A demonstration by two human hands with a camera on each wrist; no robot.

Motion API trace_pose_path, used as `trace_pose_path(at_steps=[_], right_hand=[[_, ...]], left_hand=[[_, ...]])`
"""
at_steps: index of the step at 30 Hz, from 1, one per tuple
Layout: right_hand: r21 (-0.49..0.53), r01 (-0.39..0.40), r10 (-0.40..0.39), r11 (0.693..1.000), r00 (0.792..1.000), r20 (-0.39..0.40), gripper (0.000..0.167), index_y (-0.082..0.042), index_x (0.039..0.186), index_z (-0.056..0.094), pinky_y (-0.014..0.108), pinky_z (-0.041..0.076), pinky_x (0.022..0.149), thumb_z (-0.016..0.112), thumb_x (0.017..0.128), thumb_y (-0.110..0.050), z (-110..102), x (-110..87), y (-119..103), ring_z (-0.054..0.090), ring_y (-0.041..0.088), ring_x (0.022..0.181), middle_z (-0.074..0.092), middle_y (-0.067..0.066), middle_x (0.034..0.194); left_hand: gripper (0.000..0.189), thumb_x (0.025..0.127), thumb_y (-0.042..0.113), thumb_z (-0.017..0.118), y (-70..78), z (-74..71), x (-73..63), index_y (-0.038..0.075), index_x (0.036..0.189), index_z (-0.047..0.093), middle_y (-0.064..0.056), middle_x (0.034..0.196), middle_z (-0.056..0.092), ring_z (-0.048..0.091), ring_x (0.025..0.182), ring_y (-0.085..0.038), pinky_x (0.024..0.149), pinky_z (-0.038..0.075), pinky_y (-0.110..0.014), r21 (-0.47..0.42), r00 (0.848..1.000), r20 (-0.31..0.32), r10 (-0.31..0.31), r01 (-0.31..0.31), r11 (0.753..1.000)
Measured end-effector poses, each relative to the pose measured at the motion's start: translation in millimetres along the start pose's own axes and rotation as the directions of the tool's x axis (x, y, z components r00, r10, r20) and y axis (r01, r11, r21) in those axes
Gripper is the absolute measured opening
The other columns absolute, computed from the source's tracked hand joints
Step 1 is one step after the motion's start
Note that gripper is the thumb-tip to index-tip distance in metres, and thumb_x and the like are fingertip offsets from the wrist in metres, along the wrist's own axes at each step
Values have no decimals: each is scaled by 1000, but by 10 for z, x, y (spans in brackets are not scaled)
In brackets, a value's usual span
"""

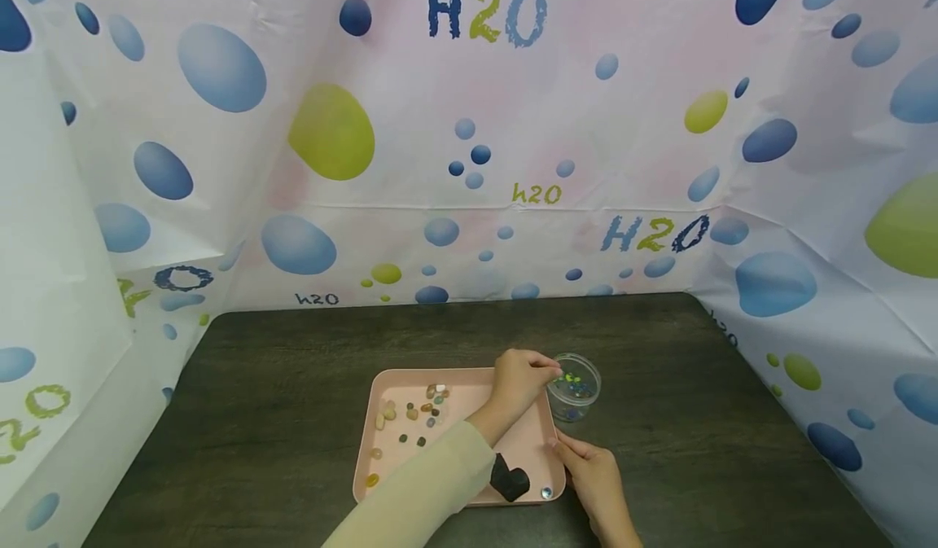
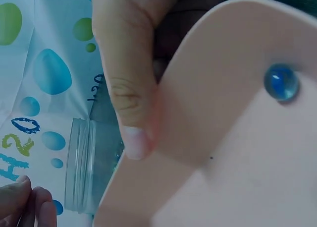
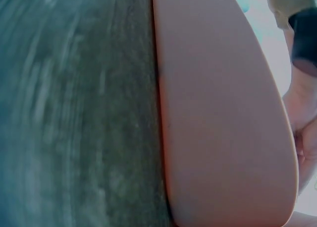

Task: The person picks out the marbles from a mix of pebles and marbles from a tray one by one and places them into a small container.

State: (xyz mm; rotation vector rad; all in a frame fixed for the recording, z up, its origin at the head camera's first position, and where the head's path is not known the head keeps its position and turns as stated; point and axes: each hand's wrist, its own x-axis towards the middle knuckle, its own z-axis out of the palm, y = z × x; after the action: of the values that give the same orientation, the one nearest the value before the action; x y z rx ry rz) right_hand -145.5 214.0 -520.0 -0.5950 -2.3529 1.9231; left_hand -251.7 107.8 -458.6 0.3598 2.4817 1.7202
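Observation:
My left hand [image 1: 516, 385] reaches across the pink tray [image 1: 528, 450], its thumb and fingertips together at the rim of a clear jar [image 1: 575, 405]. I cannot tell whether something small sits between those fingertips. Green and blue pieces lie inside the jar. My right hand [image 1: 595, 475] grips the tray's right side, with its thumb [image 2: 133, 108] over the rim in the left wrist view. A clear marble [image 2: 281, 82] with blue inside rests in the tray's near right corner. Small pebbles [image 1: 390, 409], white, tan, orange and dark, are scattered over the tray's left half.
A dark wooden table [image 1: 293, 385] carries the tray and jar. A black wrist mount [image 1: 509, 479] on the left arm hangs over the tray, below a pale sleeve [image 1: 425, 483]. Behind the table hangs a white sheet [image 1: 410, 67] printed with blue and green drops.

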Motion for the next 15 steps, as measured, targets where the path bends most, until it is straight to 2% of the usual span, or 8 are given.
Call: trace_pose_path(at_steps=[5,10,15], right_hand=[[13,-2,2,1000,1000,-12,38,7,121,66,31,61,69,68,94,-21,-14,-5,-11,73,25,92,66,29,119],[2,3,-3,1000,1000,-15,38,6,121,66,30,61,68,68,94,-22,-6,-2,-3,73,22,90,68,27,117],[8,5,-5,1000,1000,-17,37,6,120,67,30,61,70,69,94,-20,11,-4,11,73,24,94,67,26,119]], left_hand=[[11,88,15,75,-57,-59,-58,6,91,80,-5,87,78,66,71,-4,62,53,-19,-20,1000,1,-20,20,1000],[10,88,16,75,-126,-137,-118,7,91,80,-5,89,78,68,74,-5,62,52,-19,-14,1000,9,-10,10,1000],[9,86,14,76,-207,-213,-217,6,86,80,-7,80,77,64,68,-6,59,49,-21,-12,1000,5,-13,13,1000]])
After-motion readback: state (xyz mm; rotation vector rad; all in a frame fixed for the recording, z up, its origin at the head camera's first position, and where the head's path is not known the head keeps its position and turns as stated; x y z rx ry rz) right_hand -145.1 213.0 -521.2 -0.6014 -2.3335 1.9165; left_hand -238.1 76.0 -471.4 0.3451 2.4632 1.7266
